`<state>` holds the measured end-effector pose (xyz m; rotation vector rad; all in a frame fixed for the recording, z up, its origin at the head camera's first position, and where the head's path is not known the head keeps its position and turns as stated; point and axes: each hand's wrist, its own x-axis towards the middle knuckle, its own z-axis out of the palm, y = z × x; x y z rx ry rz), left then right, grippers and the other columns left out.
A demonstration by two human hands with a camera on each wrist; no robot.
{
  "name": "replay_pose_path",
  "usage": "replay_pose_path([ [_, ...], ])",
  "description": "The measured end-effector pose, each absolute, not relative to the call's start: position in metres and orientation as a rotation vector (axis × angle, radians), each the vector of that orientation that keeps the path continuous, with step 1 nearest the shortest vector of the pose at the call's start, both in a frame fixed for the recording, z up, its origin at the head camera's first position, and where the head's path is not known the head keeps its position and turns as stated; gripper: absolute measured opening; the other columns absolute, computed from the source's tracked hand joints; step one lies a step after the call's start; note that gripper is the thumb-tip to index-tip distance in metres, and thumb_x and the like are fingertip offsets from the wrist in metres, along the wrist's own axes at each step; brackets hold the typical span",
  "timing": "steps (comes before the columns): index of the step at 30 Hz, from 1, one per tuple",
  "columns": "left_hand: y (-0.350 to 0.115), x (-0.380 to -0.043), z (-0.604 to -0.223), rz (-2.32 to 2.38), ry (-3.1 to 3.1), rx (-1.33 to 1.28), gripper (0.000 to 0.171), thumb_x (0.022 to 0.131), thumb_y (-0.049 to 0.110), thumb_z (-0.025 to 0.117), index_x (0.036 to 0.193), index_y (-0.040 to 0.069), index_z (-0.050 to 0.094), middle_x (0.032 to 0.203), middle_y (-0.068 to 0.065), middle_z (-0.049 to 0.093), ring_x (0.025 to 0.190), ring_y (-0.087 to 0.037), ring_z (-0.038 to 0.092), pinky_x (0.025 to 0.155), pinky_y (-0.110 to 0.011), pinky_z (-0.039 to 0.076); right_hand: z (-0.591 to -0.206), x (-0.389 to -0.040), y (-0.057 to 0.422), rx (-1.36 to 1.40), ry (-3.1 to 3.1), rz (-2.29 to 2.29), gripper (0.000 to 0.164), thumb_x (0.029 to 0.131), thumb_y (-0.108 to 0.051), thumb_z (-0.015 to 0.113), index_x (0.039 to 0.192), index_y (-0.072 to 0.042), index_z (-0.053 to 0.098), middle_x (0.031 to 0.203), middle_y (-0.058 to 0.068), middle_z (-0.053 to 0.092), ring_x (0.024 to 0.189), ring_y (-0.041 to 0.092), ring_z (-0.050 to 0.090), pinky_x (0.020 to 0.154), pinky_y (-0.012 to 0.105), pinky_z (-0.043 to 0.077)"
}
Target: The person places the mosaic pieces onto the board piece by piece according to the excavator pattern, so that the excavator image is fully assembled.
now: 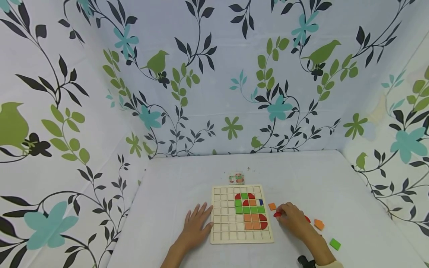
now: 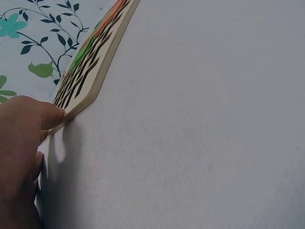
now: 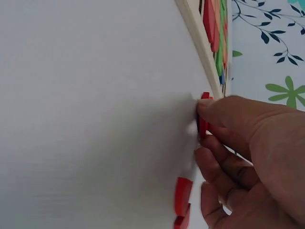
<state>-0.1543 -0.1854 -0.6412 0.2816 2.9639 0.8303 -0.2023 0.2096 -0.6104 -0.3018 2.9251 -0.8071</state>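
A pale wooden grid board lies on the table, its right half partly filled with red, green, orange and blue pieces. At the board's left edge rests my left hand, fingers spread; in the left wrist view its thumb touches the rim near a corner. My right hand, just right of the board, pinches a red piece between thumb and fingers. The same red piece shows at the fingertips in the head view. Close beyond it lies an orange square.
A small patterned card lies behind the board. Right of my right hand are a red piece, an orange piece and a green square. Leaf-and-bird printed cloth hangs behind the white table and along both sides.
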Motion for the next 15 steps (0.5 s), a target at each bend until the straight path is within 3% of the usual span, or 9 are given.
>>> replay_pose_path([
  [9,-0.187,-0.154,-0.64,0.83,2.962,0.275,0.06,0.106,0.041,0.057,0.163,0.025,0.043,0.172,-0.008,0.033,0.162,-0.04,0.02,0.125,-0.073,0.009,-0.586,-0.201,0.183,-0.378,2.91,-0.856,0.021,0.092,-0.012,0.081,0.11,-0.009,0.07,0.101,0.0,0.06,0.097,0.018,0.058,0.088,0.041,0.059],
  [15,-0.186,-0.153,-0.639,0.847,2.956,0.275,0.06,0.106,0.04,0.057,0.163,0.025,0.043,0.173,-0.008,0.032,0.162,-0.039,0.02,0.126,-0.072,0.008,-0.586,-0.201,0.147,-0.626,2.907,-0.872,0.012,0.097,-0.015,0.078,0.104,-0.014,0.068,0.099,-0.006,0.06,0.095,0.013,0.053,0.083,0.035,0.055],
])
